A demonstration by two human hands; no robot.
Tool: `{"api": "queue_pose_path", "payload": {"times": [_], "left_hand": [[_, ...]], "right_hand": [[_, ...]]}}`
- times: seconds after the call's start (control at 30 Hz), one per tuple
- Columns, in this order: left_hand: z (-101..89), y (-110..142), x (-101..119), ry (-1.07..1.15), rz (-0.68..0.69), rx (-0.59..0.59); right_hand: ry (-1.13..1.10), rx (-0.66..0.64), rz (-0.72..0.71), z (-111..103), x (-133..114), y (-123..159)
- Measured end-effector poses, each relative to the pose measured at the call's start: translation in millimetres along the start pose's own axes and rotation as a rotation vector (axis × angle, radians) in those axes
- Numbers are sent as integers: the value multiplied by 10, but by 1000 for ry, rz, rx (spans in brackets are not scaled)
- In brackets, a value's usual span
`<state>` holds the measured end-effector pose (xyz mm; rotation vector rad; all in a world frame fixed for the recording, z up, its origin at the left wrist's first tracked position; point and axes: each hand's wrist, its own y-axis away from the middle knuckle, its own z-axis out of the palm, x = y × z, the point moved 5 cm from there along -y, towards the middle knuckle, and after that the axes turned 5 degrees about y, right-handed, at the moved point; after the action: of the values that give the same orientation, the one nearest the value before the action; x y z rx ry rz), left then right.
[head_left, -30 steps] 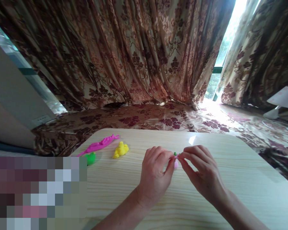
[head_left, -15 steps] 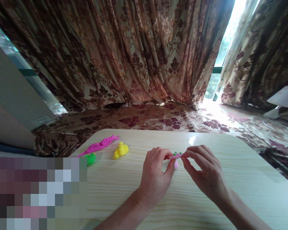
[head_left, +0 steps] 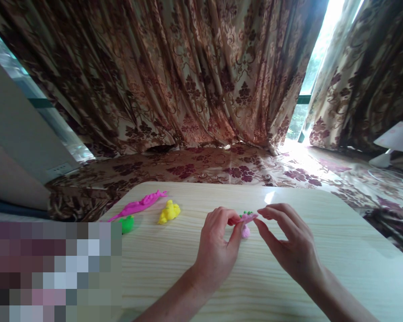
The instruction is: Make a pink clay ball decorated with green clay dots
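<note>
A small pale-pink piece of modelling clay (head_left: 248, 218) with several green dots on top is pinched at its left end between the thumb and fingers of my left hand (head_left: 218, 237). Close by its right end, my right hand (head_left: 290, 237) has its thumb and index fingertip parted; I cannot tell whether they touch the clay. Just below the piece shows a pale-pink clay ball (head_left: 245, 231); whether it is joined to the piece is unclear.
Towards the left of the wooden table (head_left: 174, 277) lie a long magenta clay strip (head_left: 139, 205), a yellow clay lump (head_left: 169, 212) and a green clay lump (head_left: 127, 224). A white lamp (head_left: 396, 136) stands far right. Blurred blocks cover the lower left.
My right hand has moved slightly right and its pinch has loosened from the pink clay. More of the piece and its green dots now shows. My left hand keeps its pinch.
</note>
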<state>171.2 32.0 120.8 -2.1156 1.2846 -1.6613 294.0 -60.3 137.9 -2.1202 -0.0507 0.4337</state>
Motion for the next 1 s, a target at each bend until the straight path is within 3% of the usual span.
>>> {"api": "queue_pose_path", "payload": {"times": [0.4, 0.6, 0.7, 1.0], "left_hand": [[24, 5, -1, -19, 16, -27], [-6, 9, 95, -134, 165, 8], [1, 15, 128, -191, 220, -34], [-22, 10, 123, -147, 192, -23]], "right_hand": [[-28, -52, -22, 13, -15, 1], [-36, -101, -56, 17, -67, 9], [-17, -128, -78, 42, -92, 24], [27, -76, -65, 35, -44, 32]]}}
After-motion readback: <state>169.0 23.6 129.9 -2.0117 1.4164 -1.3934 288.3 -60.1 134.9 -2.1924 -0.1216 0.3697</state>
